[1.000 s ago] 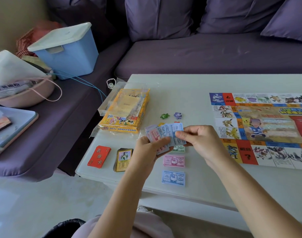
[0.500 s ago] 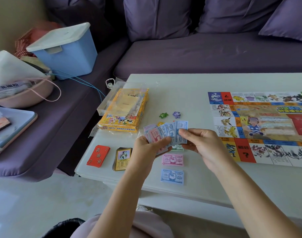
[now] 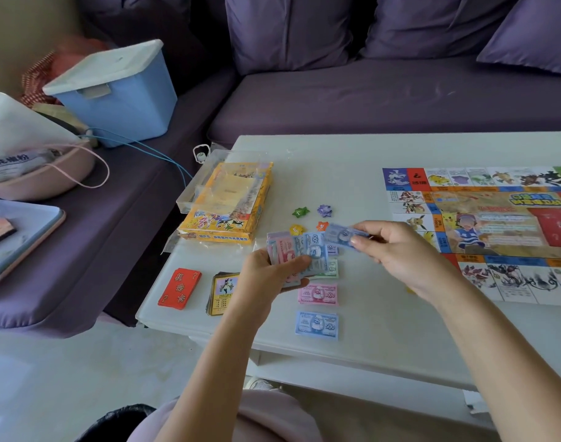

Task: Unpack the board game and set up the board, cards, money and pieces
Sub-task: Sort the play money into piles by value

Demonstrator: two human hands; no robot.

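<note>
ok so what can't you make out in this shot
Head view only.
Cut off by the right frame edge: part of the board.
Blurred: the note pinched by the right hand, value unreadable.
Hidden: most of the green notes, behind the fan of notes in the left hand.
Too small: print on the card deck, its right side covered by the left hand.

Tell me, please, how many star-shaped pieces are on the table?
4: green star and purple star side by side; yellow star and orange star nearer, by the banknotes. More may be hidden.
</note>
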